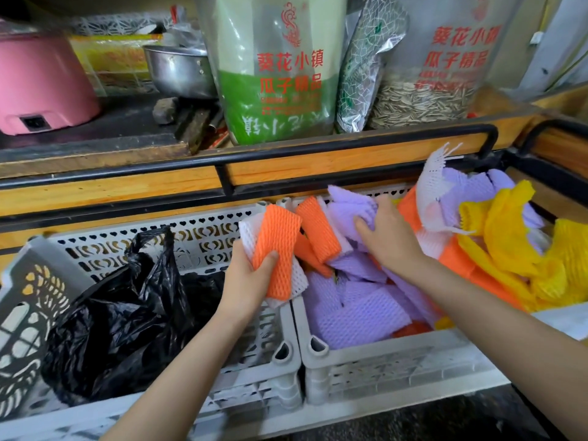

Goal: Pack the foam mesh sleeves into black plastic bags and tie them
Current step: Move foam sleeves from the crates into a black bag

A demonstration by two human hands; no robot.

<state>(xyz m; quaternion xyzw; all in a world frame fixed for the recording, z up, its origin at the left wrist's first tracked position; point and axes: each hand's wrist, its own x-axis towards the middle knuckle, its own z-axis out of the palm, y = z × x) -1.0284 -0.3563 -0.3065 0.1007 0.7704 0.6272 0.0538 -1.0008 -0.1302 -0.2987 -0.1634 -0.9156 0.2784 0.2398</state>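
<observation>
Two white perforated crates stand side by side. The left crate [203,230] holds a crumpled black plastic bag [127,316]. The right crate [381,364] is heaped with foam mesh sleeves: purple sleeves [356,310], orange sleeves [318,230], yellow sleeves [509,243] and a white one [429,179]. My left hand [248,281] grips a small stack of orange and white sleeves [276,249] above the wall between the crates. My right hand [388,237] reaches into the right crate and grips a purple sleeve [350,202].
A wooden shelf with a black metal rail [318,151] runs behind the crates. On it stand a pink cooker [41,84], a metal pot [181,71], and large bags of seeds [276,68]. Dark floor lies in front of the crates.
</observation>
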